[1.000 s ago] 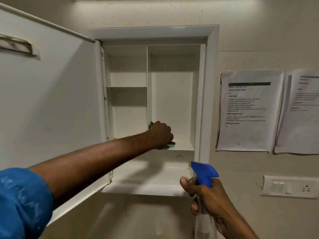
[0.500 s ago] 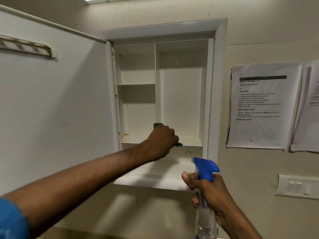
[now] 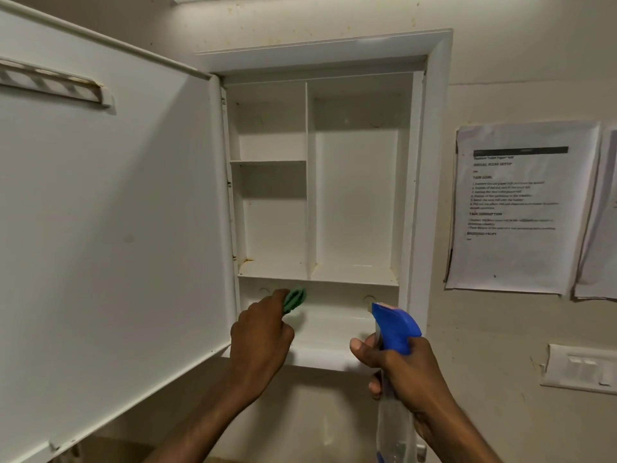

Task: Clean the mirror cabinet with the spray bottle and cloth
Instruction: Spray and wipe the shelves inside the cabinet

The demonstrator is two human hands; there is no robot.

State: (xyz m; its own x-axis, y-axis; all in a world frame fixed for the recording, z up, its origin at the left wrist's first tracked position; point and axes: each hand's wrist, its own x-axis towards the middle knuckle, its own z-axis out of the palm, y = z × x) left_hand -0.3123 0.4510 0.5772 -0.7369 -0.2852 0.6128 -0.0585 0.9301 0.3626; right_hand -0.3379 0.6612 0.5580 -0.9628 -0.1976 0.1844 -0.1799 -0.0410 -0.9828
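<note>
The white mirror cabinet (image 3: 434, 162) hangs on the wall with its door (image 3: 110, 228) swung open to the left, showing only its white back. Inside are bare white shelves and a vertical divider. My left hand (image 3: 260, 339) is shut on a green cloth (image 3: 295, 299), pressed into the left end of the lowest compartment, under the middle shelf. My right hand (image 3: 404, 369) grips a clear spray bottle (image 3: 395, 329) with a blue trigger head, held upright in front of the cabinet's lower right corner, nozzle pointing left.
Two printed paper sheets (image 3: 521, 208) are taped to the beige wall right of the cabinet. A white switch plate (image 3: 581, 367) sits lower right. The open door fills the left side of the view.
My left hand with the cloth has dropped from the middle shelf into the lowest compartment and shifted left. The spray bottle has stayed beside the lower right corner.
</note>
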